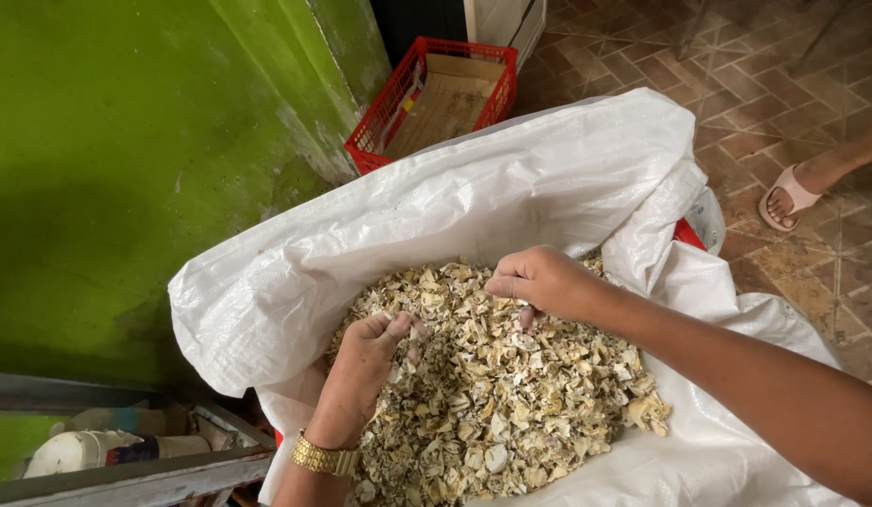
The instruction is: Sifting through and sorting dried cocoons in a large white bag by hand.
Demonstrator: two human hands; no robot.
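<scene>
2 hands work the dried shell pieces (pixel 497 394) heaped in the white sack (pixel 511 178): left hand (pixel 365 352) fisted on a scoop, right hand (pixel 539 280) pinching some; best lift gently, staying above the heap.

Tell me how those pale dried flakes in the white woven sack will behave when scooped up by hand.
The pale dried flakes look thin and curled, so probably light and brittle. They lie as a loose heap, so likely to spill between fingers. The white woven sack folds softly at its rim, so it probably sags rather than holding shape.
</scene>
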